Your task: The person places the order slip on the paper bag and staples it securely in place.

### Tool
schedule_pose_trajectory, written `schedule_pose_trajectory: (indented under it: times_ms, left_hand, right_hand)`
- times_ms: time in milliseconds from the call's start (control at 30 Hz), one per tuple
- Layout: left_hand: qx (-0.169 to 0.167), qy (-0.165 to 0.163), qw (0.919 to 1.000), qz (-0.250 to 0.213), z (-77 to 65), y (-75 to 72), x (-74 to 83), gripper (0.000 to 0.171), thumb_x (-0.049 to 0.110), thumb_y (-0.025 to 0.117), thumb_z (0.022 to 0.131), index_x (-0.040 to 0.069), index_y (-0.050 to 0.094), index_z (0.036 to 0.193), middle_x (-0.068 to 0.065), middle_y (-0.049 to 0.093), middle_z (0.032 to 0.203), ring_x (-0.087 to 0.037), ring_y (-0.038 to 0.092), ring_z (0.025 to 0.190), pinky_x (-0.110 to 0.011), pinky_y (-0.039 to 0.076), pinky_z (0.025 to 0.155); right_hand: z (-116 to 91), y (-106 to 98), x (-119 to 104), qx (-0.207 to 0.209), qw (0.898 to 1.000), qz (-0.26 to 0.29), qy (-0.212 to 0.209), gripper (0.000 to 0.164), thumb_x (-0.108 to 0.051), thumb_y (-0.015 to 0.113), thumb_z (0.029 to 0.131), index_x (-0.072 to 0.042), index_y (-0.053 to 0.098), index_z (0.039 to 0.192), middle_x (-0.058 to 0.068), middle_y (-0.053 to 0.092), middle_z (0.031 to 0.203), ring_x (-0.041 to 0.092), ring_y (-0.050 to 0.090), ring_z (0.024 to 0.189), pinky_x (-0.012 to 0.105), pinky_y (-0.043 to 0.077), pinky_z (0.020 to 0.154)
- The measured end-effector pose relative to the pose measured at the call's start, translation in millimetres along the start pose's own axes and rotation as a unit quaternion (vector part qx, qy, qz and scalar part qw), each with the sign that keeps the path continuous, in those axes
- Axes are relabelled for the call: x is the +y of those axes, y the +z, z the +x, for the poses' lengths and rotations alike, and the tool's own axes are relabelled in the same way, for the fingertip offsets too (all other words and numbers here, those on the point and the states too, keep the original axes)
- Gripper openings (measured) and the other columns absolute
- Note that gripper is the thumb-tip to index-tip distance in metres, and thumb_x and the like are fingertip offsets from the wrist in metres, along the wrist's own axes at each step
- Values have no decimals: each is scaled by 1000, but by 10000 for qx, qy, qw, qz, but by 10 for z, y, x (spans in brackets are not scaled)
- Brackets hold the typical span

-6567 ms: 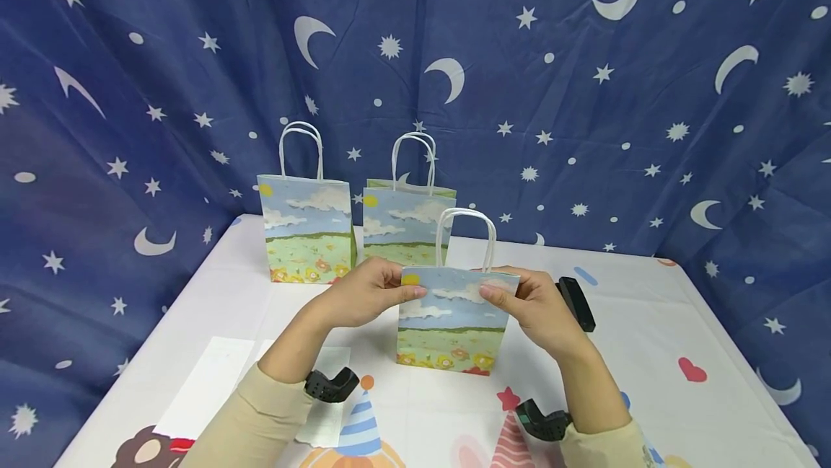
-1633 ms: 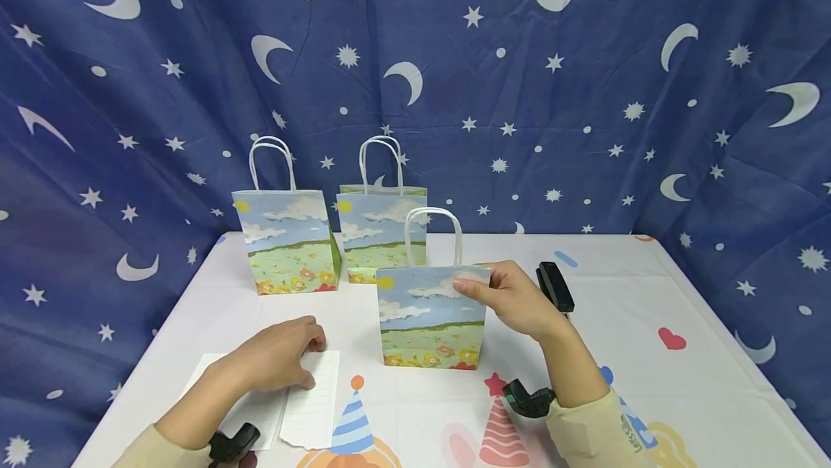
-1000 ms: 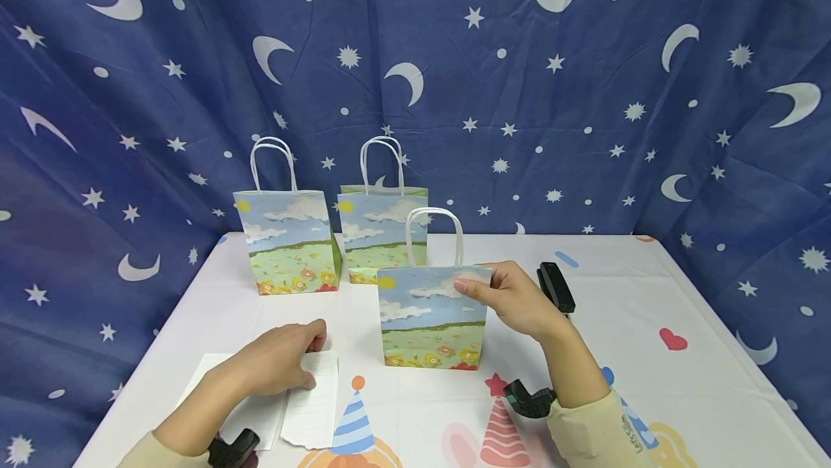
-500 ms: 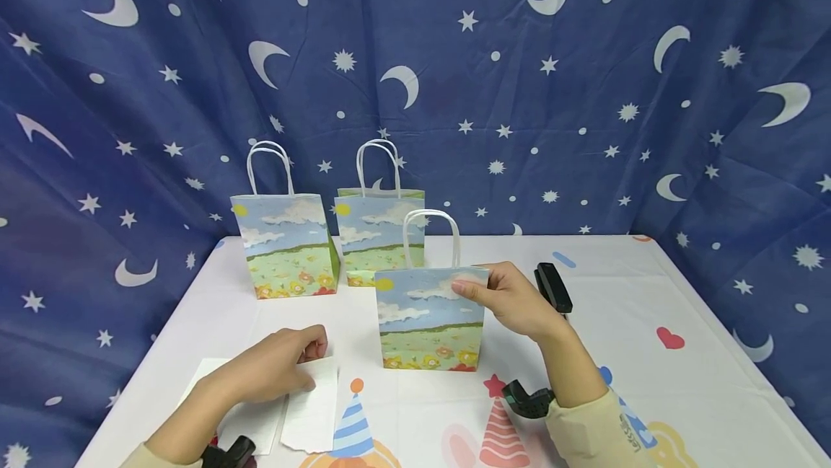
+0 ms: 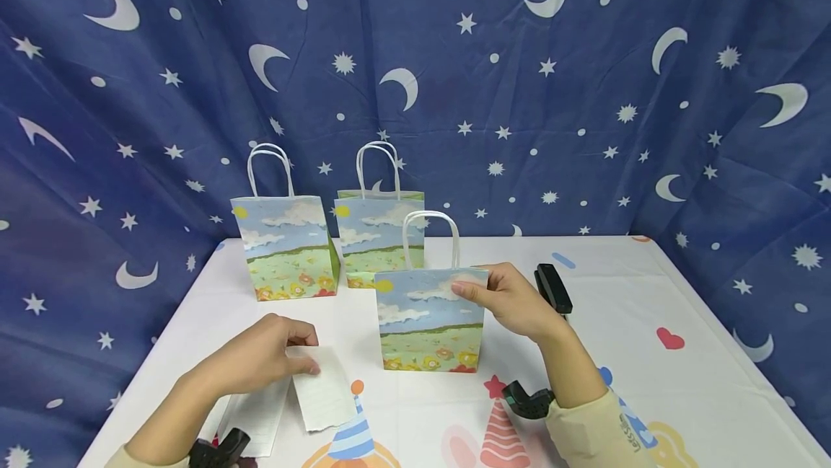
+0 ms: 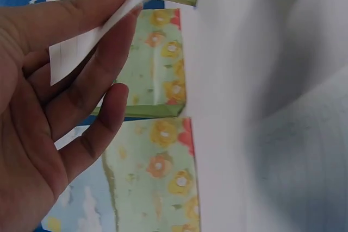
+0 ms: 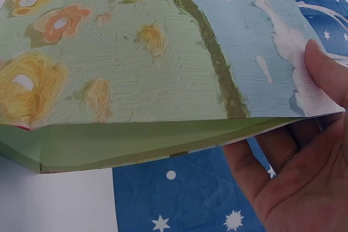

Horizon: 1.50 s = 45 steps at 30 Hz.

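My left hand (image 5: 262, 354) pinches a small sheet of lined paper (image 5: 322, 389) between thumb and fingers, its torn lower edge hanging toward me. In the left wrist view the lined sheet (image 6: 76, 52) bends between the thumb and the fingers. My right hand (image 5: 513, 302) grips the upper right edge of a paper gift bag (image 5: 431, 327), thumb on the front and fingers behind. Sky, clouds and a flowery meadow are printed on the bag, which stands upright with white handles. The right wrist view shows the bag's green side panel (image 7: 136, 142) and my right hand (image 7: 310, 161) at its rim.
Two matching gift bags (image 5: 288, 248) (image 5: 379, 237) stand behind, at the back left of the table. More lined paper (image 5: 256, 417) lies under my left forearm. A black stapler-like object (image 5: 554, 289) sits behind my right hand. A blue star-and-moon curtain (image 5: 454, 93) hangs behind the table.
Both hands first held the front bag; my left hand then went to the papers at the left. It now has the torn sheet raised and tilted, while my right hand stays on the bag.
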<state>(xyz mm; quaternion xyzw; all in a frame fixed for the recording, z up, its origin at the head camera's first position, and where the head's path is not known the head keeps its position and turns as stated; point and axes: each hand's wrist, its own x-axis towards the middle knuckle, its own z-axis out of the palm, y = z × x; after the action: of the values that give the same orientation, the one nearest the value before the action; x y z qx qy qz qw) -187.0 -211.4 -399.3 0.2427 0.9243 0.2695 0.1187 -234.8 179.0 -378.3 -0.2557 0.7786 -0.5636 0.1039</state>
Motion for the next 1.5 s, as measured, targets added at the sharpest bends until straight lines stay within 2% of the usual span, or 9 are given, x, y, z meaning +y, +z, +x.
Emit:
schedule_pose_trajectory:
  times_ms: [100,333,433,533,700,1100,1233,1333,1500]
  left_hand:
    - [58,110,9999,-73,-7,-35,44,12,38,74,83,36,64,77,20,61,71,-1,51,69,-20,42,62]
    - [557,548,9968,163,33,-92,143,13,46,66,88,36,66,80,20,61,69,0,51,66,-20,43,61]
    - [727,611,9952,239,61,-112,186,13,46,62,91,35,68,86,22,63,73,2,53,68,-21,45,62]
    - [871,644,9937,284,91,-131,241,12,45,61,92,36,69,93,23,66,82,3,57,73,-22,47,66]
    - [1255,667,9890,401,160,-146,349,7,43,68,88,36,67,90,23,63,78,3,56,69,-22,47,63]
    - [1884,893,9768,492,360,-147,610,21,42,77,79,35,59,71,23,54,64,-1,48,59,-21,42,57]
    - [2077,957,9717,589,433,-139,650,18,41,78,78,34,62,75,23,57,68,0,49,59,-21,43,56]
    - [2235,1014,9674,619,491,-133,659,19,41,79,77,33,62,76,22,57,67,0,48,56,-21,42,53]
    - [2459,973,9614,757,571,-132,684,25,43,81,74,29,62,83,19,57,66,-1,48,56,-21,41,54]
  right_hand:
    - [-6,3,1,128,9999,-22,-18,60,-28,65,94,0,29,54,-3,14,55,12,12,50,27,16,46]
    - [-5,-2,32,117,9999,51,14,58,-30,64,94,0,33,55,-3,15,54,12,12,49,29,16,45]
    - [0,-1,36,8,10000,67,20,43,-31,63,95,-1,54,65,-6,39,53,7,35,49,25,33,50]
    - [6,-1,26,-164,9998,141,28,25,-31,61,96,-9,72,99,-2,71,84,11,66,80,28,52,76]
    - [7,-3,6,-295,9994,192,-25,28,-30,59,97,-15,68,120,3,71,114,21,66,108,37,51,94]
    - [5,-5,11,-255,9996,130,54,28,-30,59,97,-15,69,118,3,72,112,19,67,105,36,52,93]
    - [0,-1,7,-137,9999,57,-35,30,-28,61,96,-3,68,82,-1,52,60,9,47,56,25,42,56]
    - [-2,4,8,-118,9999,50,-72,35,-27,61,96,0,62,73,-1,40,55,9,36,52,26,34,51]
    - [2,3,13,-260,9996,129,-2,25,-28,59,97,-14,70,115,4,73,107,17,68,100,35,52,91]
